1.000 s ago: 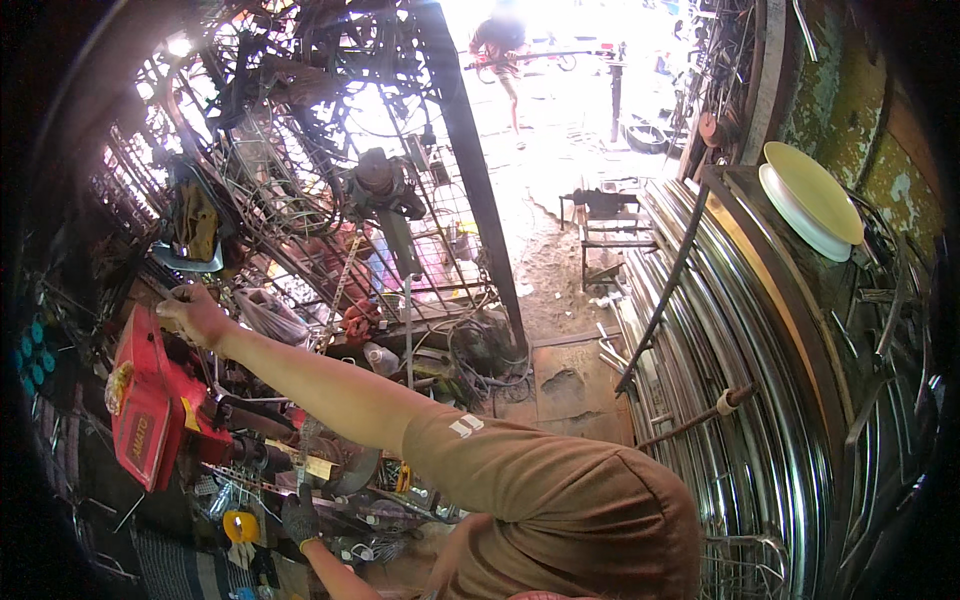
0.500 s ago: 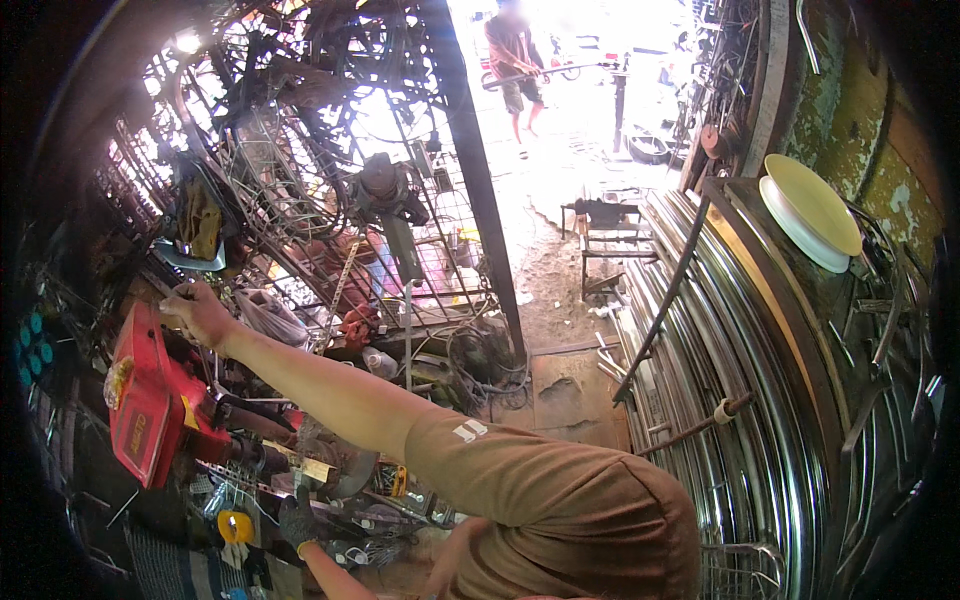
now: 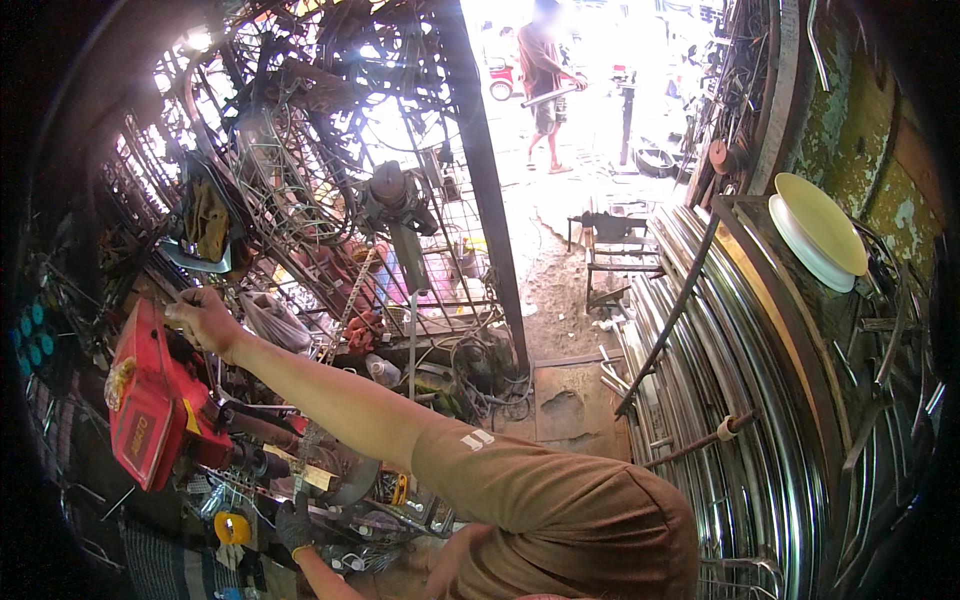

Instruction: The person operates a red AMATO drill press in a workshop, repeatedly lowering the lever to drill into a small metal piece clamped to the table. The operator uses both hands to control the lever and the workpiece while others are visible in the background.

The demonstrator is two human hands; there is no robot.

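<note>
I see a tilted red machine housing [image 3: 157,400], yellowish along one edge. Right of it sits a tan piece [image 3: 318,477].

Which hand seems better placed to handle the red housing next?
Probably the right hand: it is at the upper end of the red housing, while the gloved left hand is farther off.

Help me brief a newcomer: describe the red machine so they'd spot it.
Find the brown sleeve and follow the bare forearm to the right hand. Just below and left is the red machine, its broad, bright casing standing out among darker things.
</note>
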